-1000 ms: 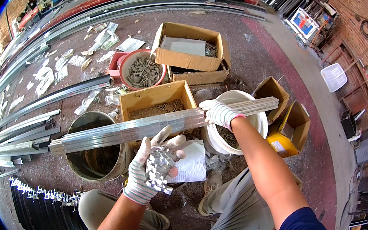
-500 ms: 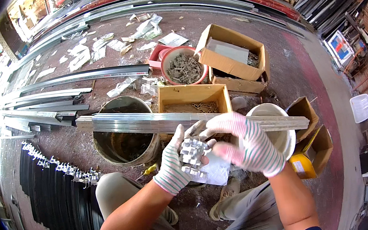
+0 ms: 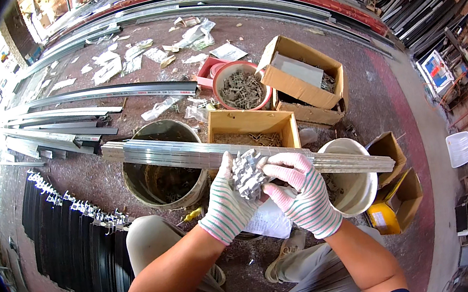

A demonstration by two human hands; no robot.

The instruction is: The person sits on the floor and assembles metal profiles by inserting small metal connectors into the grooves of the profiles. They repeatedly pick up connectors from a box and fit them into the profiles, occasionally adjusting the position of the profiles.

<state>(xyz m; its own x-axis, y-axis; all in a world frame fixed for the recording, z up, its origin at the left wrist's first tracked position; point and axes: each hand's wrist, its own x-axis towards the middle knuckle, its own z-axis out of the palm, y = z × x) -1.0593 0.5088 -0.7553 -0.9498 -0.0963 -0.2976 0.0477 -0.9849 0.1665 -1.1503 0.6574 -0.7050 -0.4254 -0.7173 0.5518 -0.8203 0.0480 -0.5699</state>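
A handful of small silvery metal pieces (image 3: pixel 248 175), blocky and packed together, rests in my left hand (image 3: pixel 224 209), whose fingers curl round it. From the other side, the thumb and fingers of my right hand (image 3: pixel 305 195) pinch at the edge of the same handful. Both hands wear white gloves with pink and green stripes. Just beyond them lies a bundle of long silvery metal strips (image 3: pixel 181 151), laid across a dark bucket (image 3: pixel 134 185) at left and a white bucket (image 3: pixel 366 187) at right. Below the hands, a white sheet (image 3: pixel 270 221) is partly covered.
Behind the strips stand a wooden box (image 3: pixel 251 118), a red-rimmed tub (image 3: pixel 221 101) of metal bits and a cardboard box (image 3: pixel 303 85). Black strips with silvery ends (image 3: pixel 76 249) lie at left. A yellow box (image 3: pixel 382 219) stands at right. Paper scraps (image 3: pixel 109 69) litter the floor.
My right hand has moved left and closed in on the metal pieces. The handful has been turned and raised slightly in my left hand. The view has shifted a little.
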